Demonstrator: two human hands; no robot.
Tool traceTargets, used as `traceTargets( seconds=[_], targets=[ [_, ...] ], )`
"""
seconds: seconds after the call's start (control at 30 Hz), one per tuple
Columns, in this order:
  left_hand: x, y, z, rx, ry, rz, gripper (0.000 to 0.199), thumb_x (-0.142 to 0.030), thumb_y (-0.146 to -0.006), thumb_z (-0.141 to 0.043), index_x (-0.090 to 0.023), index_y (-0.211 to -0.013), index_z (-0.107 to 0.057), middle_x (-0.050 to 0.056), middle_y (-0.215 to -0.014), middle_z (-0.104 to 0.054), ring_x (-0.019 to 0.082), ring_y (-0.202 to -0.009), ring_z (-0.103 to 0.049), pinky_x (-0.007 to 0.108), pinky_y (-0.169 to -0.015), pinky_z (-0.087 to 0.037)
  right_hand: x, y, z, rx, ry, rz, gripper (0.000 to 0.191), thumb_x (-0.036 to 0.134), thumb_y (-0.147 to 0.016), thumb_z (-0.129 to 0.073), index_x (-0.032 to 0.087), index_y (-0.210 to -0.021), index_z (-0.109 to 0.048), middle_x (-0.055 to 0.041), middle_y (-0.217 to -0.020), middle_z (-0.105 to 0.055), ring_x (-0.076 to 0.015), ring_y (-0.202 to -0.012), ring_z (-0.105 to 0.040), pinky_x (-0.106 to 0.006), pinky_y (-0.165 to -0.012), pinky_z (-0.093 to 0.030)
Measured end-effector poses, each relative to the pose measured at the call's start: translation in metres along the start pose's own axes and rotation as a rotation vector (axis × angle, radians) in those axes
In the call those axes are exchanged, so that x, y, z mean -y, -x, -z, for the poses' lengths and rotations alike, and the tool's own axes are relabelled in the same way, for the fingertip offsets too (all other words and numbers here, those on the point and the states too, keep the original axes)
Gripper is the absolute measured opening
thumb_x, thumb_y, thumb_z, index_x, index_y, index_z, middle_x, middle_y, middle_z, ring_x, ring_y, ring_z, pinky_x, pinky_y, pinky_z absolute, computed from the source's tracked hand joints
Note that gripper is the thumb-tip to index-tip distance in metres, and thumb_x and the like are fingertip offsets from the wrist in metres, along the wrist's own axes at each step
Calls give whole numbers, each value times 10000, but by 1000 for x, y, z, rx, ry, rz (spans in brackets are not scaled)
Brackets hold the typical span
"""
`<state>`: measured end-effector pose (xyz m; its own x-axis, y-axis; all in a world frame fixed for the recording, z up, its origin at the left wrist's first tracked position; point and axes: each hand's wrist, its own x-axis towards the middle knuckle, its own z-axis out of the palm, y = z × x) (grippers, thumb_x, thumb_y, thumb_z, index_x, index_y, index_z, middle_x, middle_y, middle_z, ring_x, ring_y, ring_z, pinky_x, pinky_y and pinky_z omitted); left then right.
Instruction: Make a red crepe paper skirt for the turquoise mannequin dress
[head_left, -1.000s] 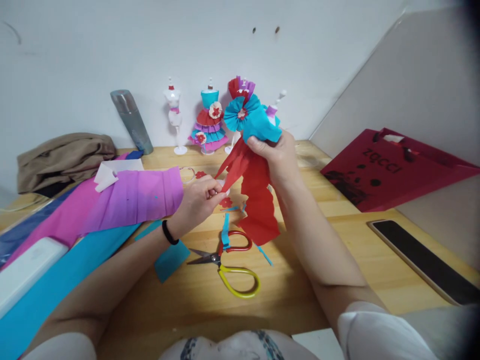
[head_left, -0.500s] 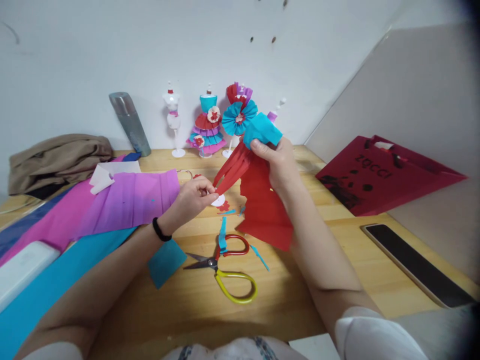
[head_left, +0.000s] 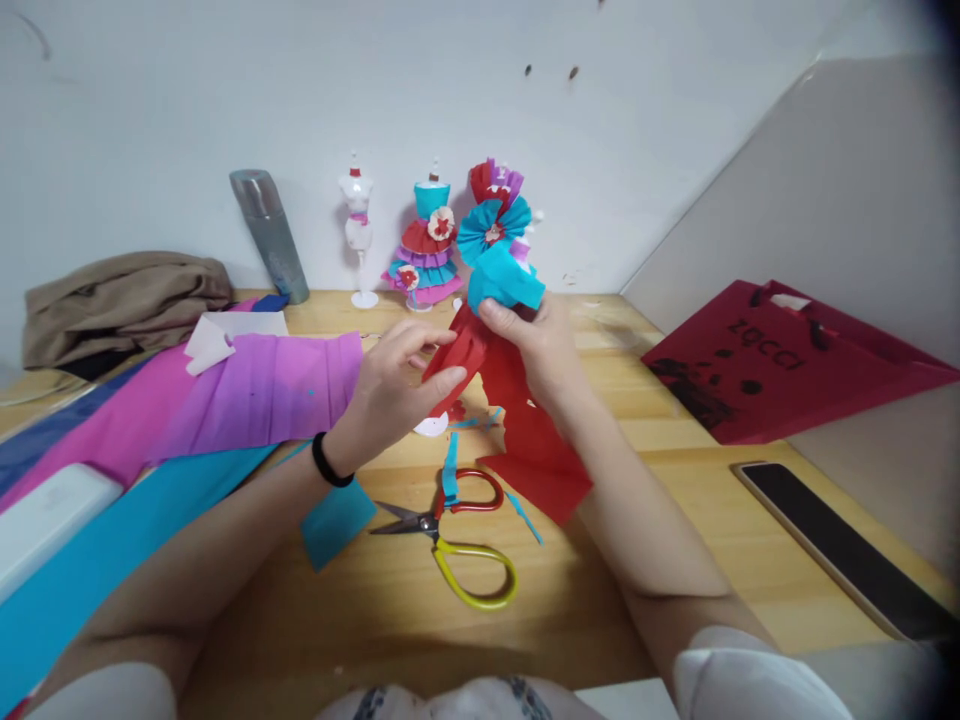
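My right hand (head_left: 551,350) grips a small dress form (head_left: 521,250), its white knob and purple top showing behind turquoise crepe paper (head_left: 504,278). The thumb presses on the turquoise paper, and red crepe paper (head_left: 532,440) hangs below it. My left hand (head_left: 394,385), with a black band at the wrist, has its thumb and fingers around a gathered part of that red paper. Under the hands lie scissors (head_left: 427,525) with blades parted and one red, one yellow handle. Turquoise scraps (head_left: 523,518) and a turquoise square (head_left: 337,525) lie beside them.
Three little dress forms, one in a ruffled dress (head_left: 427,240), stand along the wall beside a grey bottle (head_left: 270,235). Purple crepe paper (head_left: 262,395), a white object (head_left: 56,525) and brown cloth (head_left: 127,305) lie left. A red bag (head_left: 787,365) and phone (head_left: 840,545) are right.
My left hand has moved up along the red paper, from pinching its end to a wider hold nearer my right hand. The dress form has moved slightly left and is more upright.
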<state>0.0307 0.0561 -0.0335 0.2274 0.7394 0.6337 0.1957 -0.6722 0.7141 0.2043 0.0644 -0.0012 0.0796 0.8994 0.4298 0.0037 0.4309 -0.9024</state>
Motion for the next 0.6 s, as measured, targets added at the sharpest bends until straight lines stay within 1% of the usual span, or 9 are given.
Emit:
traceTargets(
  seconds=[0.1,0.2,0.3,0.4,0.5,0.6],
  targets=[
    [1,-2,-1,-26,17,60,122,-260,-742,-767,-203,-819,-692,40,-862,-703,165,-764,-622,303,-697,-520,1,6,-6,55,69,-12,284,465,-694,-778,244,-754,-610,-8,-785,-637,-202,-780,-556,-373,-782,-498],
    [4,-2,-3,-51,89,141,149,-278,-716,-789,-191,-759,-675,15,-767,-665,134,-665,-588,282,-631,-494,-3,9,-8,68,93,-38,294,480,-702,-783,251,-769,-611,-5,-784,-631,-205,-777,-569,-379,-783,-496],
    [5,-3,-4,-59,152,192,138,-287,-721,-756,-186,-724,-662,-2,-701,-636,115,-615,-561,257,-579,-463,-8,10,-10,64,21,-86,348,507,-678,-819,228,-756,-626,-2,-769,-640,-193,-756,-581,-370,-770,-502],
    [3,-3,-4,-54,200,255,105,-261,-745,-694,-184,-687,-649,-1,-668,-644,117,-618,-573,252,-586,-469,-10,11,-12,83,-56,-110,357,508,-665,-843,225,-755,-646,-2,-777,-658,-198,-774,-605,-377,-795,-520],
    [-5,-3,-3,-40,287,380,114,-254,-747,-685,-179,-671,-646,-1,-635,-652,116,-600,-586,249,-584,-476,-9,12,-13,97,-73,-89,335,487,-662,-855,240,-753,-647,-1,-771,-660,-210,-785,-614,-394,-821,-530],
    [-14,-4,-1,-11,363,499,174,-269,-757,-685,-179,-622,-621,-12,-572,-623,105,-542,-559,236,-532,-445,-8,12,-14,118,-126,-113,327,475,-668,-855,243,-768,-649,2,-768,-657,-204,-764,-612,-395,-825,-531]
  ],
)
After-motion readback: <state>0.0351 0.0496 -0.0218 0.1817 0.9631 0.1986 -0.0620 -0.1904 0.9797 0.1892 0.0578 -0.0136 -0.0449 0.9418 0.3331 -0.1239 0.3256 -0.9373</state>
